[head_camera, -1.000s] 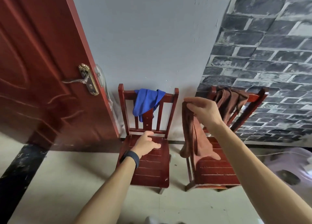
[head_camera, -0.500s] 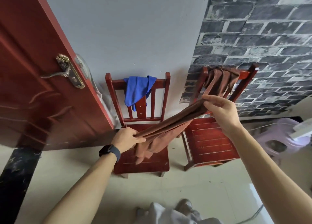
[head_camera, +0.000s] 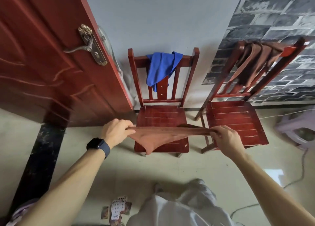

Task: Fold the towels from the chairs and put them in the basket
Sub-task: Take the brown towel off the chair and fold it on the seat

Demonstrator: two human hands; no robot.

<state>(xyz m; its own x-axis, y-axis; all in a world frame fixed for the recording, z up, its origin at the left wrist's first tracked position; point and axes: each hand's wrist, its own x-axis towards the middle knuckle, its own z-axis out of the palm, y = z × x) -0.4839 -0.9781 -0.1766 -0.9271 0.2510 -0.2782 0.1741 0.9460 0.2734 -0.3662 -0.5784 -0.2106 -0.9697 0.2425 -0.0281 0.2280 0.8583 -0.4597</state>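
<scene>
The brown towel (head_camera: 162,135) is pinched at one end by the L hand (head_camera: 117,132), fingers curled over the edge. The other end is clamped by the R hand (head_camera: 225,137), thumb and fingers closed on a bunched corner. The towel is held taut between the 2 grips, long axis running L–R and approx. level. Its middle sags to a point below the line of the grips. It is kept in the air, on the near side of the L chair (head_camera: 162,116) seat. A dark watch (head_camera: 98,145) is worn just behind the L grip.

Beyond the grips, 2 red wooden chairs are set side by side: the L chair beyond the towel's span, the R chair (head_camera: 235,116) beyond the R hand. 1 blue towel (head_camera: 162,67) is draped over the L chair's top rail and hangs down the backrest. Brown cloth (head_camera: 254,60) is draped over the R chair's top rail; whether it is 1 towel or more cannot be told.

Left of and beyond the L hand, a red door (head_camera: 42,55) w/ a brass handle (head_camera: 85,45) is seen. Nearer than the grips, playing cards (head_camera: 117,210) are scattered on the floor (head_camera: 196,166). Far right of the R hand, a pale plastic stool (head_camera: 298,132) is seen.
</scene>
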